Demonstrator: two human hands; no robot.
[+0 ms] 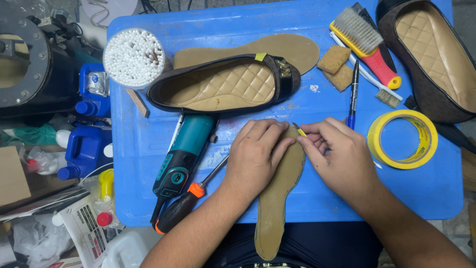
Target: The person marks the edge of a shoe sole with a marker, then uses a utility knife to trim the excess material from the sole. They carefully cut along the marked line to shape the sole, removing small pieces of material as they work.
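A tan cardboard-like insole (277, 198) lies lengthwise on the blue table (421, 193), its heel hanging over the front edge toward me. My left hand (255, 154) presses flat on its toe end. My right hand (337, 154) pinches a small yellow-handled blade (299, 130) at the insole's upper right edge. A brown flat shoe (223, 89) with a quilted tan lining and a strip of yellow tape lies just beyond my hands, on top of a second tan insole (292, 47).
A teal power tool (181, 154) and an orange-and-black screwdriver (186, 203) lie left of my hands. Yellow tape roll (402, 139), blue pen (353, 94), brush (367, 42), sponges (334, 62) and another shoe (431, 54) are right. Cotton swabs tub (134, 57) is back left.
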